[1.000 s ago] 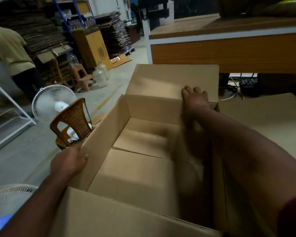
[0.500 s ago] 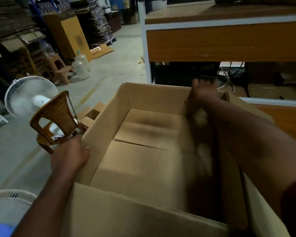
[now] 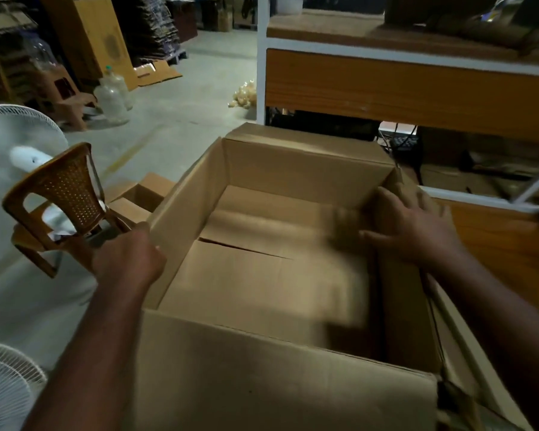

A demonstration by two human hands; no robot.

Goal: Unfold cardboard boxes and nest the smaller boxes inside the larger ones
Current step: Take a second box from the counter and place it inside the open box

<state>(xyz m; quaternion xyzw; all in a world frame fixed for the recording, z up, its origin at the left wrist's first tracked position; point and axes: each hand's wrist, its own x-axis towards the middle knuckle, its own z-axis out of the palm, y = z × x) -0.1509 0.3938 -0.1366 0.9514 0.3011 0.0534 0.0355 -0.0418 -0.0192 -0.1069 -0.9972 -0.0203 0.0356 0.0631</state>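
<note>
Cardboard box (image 3: 262, 275) is sitting open on the floor and we're gripping its left wall with our left hand (image 3: 128, 259) while our right hand (image 3: 408, 225), fingers spread, is pressing the right wall, which might buckle inward.

Brown plastic chair (image 3: 64, 200), white fan (image 3: 16, 144) behind it, clear bottles (image 3: 112, 98) on floor, wooden-fronted shelf (image 3: 402, 85)

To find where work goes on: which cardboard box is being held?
The large open box in front; left hand grips its left wall. The small box sits untouched.
</note>
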